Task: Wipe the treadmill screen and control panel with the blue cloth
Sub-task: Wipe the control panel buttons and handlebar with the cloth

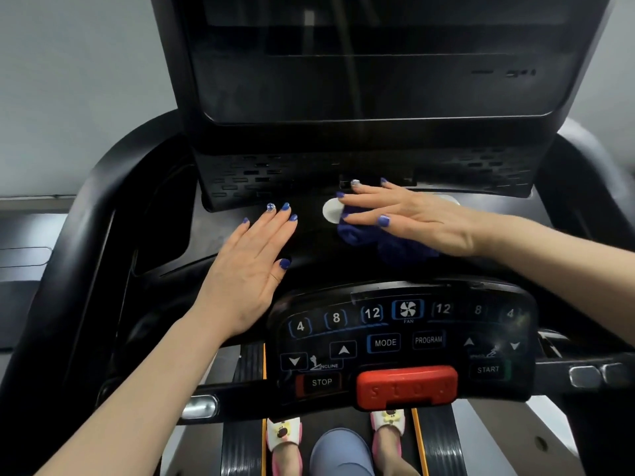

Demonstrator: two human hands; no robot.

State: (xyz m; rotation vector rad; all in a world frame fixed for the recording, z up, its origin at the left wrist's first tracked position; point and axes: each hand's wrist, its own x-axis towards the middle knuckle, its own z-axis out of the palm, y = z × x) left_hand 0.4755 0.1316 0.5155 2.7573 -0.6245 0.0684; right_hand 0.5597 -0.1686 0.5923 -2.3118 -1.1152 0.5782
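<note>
Fingers straight and held together, our left hand (252,266) lies flat on the bare black console shelf (309,242), holding nothing, apart from the cloth. To its right, our right hand (412,218) presses the bunched blue cloth (395,242) onto the same shelf, fingers extended flat, pointing left over a white round patch (331,210). The cloth sits under that palm, spilling toward us, so the right hand is the one nearer. The screen (378,63) rises beyond the fingertips; the control panel (405,341) lies nearer us, below the cloth. We judge the next stroke must travel up or back. We count two hands, one cloth, one screen, one panel, one red stop bar (407,386).
</note>
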